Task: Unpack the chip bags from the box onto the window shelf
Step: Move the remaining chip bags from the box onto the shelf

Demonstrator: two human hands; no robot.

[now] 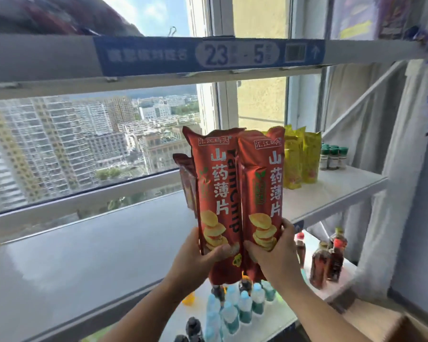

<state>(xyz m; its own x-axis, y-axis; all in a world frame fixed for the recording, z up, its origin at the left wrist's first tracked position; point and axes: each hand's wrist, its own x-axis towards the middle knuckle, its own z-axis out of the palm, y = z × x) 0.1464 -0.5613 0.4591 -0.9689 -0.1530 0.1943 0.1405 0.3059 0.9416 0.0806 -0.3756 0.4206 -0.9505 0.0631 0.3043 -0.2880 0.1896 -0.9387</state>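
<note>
Two red chip bags upright, side by side, touching, held above the front edge of the grey window shelf point(89, 255). Left hand point(195, 257) grip closed round the lower part of the left bag point(218, 193), thumb across its front. Right hand point(277, 255) grip closed round the lower part of the right bag point(260, 191), fingers wrapped at its right edge. A third red bag point(187, 178) partly hidden just behind the left one; cannot tell whether it is held or standing. Shelf surface to the left of the bags bare. To the right on the same level: yellow bags point(299, 159), at least three, upright, near the window frame; beside them small green-capped jars point(332, 155), count unclear. Lower shelf below the hands: clear bottles with pale blue caps point(242, 307), about eight; dark bottles with red caps point(328, 257), at least four. Cardboard box point(386, 319) at lower right, only a corner seen. Blue label strip point(208, 55) overhead reads 23 - 5.
</note>
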